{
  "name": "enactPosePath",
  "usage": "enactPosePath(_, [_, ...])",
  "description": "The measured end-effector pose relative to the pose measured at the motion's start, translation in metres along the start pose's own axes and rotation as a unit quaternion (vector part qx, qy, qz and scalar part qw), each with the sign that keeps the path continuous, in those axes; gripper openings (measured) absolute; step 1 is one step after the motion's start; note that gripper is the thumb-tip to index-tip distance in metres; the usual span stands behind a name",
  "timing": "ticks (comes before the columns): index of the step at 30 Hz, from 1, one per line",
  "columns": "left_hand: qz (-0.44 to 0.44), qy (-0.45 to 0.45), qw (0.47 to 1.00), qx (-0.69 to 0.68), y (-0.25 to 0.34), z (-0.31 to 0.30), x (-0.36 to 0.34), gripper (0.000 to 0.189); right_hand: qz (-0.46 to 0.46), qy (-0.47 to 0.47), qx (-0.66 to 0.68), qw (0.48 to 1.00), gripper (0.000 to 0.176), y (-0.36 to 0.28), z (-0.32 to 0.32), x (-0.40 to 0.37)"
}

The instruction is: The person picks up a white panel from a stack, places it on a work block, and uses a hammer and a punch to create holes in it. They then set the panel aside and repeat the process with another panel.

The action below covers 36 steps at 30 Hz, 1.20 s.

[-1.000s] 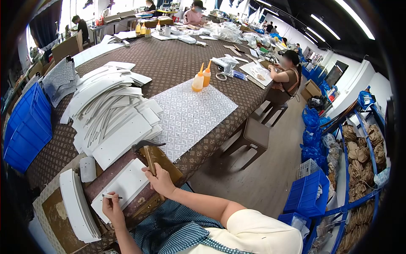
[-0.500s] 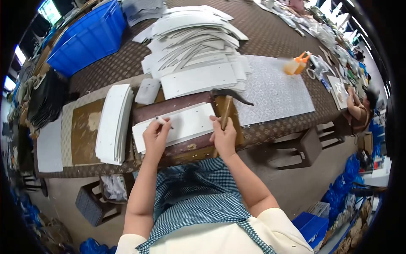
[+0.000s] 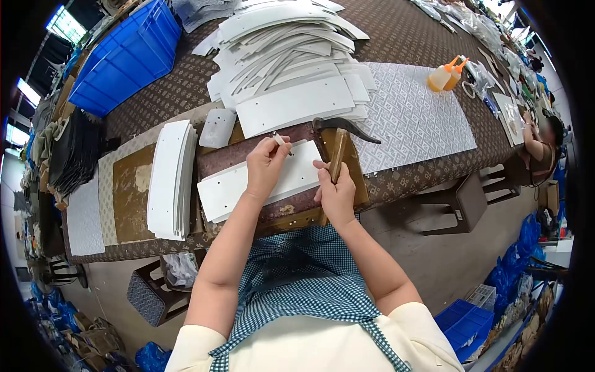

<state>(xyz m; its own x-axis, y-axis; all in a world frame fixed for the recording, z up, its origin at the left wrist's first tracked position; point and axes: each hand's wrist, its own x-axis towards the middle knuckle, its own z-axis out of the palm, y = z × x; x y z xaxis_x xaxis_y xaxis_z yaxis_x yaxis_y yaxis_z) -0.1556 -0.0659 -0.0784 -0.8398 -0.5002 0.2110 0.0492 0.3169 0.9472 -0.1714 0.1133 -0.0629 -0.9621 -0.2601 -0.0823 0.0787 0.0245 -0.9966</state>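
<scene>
My left hand point(image 3: 266, 166) pinches a short white-wrapped hole punch point(image 3: 279, 139), held slanted over the upper right part of a white sheet point(image 3: 238, 189). The sheet is long and slightly curved, with small dark holes, and lies on others on a dark red work board point(image 3: 226, 162). My right hand point(image 3: 338, 195) is closed around the wooden handle of a hammer point(image 3: 338, 152). Its dark curved head points up and away from me, beyond the sheet's right end. The right fingers are close to that end.
A neat stack of white sheets point(image 3: 168, 180) stands left of the board, beside a white block point(image 3: 217, 128). Behind lies a large loose pile point(image 3: 291, 105). A blue crate point(image 3: 127, 62) is at back left; orange-tipped bottles point(image 3: 441, 77) stand right. Another person point(image 3: 540, 146) sits far right.
My left hand has moved right and away from me along the sheet with the punch. My right hand still grips the hammer, in nearly the same place. The whole view has shifted slightly.
</scene>
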Motion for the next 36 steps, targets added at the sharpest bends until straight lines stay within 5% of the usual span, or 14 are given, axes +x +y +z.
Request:
enactPosePath(6, [-0.008,-0.026,0.999,0.031,0.001,0.002,0.001,0.022,0.003,-0.001,-0.002,1.000,0.020,0.000,0.000,0.000])
enactPosePath(13, [0.079,-0.049,0.993,0.074,0.001,0.003,0.002,0.013,0.005,-0.007,-0.020,1.000,0.017,-0.003,-0.002,-0.001])
enactPosePath(17, [0.131,-0.050,0.983,0.115,-0.003,0.004,0.006,0.010,0.033,-0.118,-0.084,0.989,0.021,-0.037,-0.021,0.007])
enactPosePath(19, [0.136,-0.047,0.981,0.130,-0.001,0.003,0.004,0.010,-0.106,-0.158,-0.172,0.967,0.020,-0.071,-0.029,0.020])
enactPosePath(23, [0.142,-0.042,0.982,0.119,0.003,0.004,0.004,0.011,-0.244,-0.176,-0.114,0.947,0.015,-0.177,-0.026,0.014])
enactPosePath(26, [0.147,-0.029,0.982,0.115,0.002,0.006,0.004,0.011,-0.316,-0.160,-0.059,0.933,0.016,-0.175,-0.019,0.013])
enactPosePath(27, [0.153,-0.025,0.982,0.111,0.002,0.006,0.003,0.011,-0.283,-0.157,-0.122,0.938,0.017,-0.161,-0.022,0.014])
enactPosePath(30, [0.181,-0.023,0.973,0.139,-0.001,0.006,0.004,0.012,-0.186,-0.236,-0.464,0.834,0.020,-0.127,-0.029,0.024])
enactPosePath(33, [0.189,-0.012,0.972,0.136,-0.006,0.006,0.005,0.012,-0.117,-0.252,-0.425,0.861,0.022,-0.166,-0.037,0.016])
enactPosePath(36, [0.165,-0.023,0.977,0.135,-0.003,0.008,0.002,0.012,-0.218,-0.175,-0.228,0.933,0.020,-0.198,-0.031,0.008])
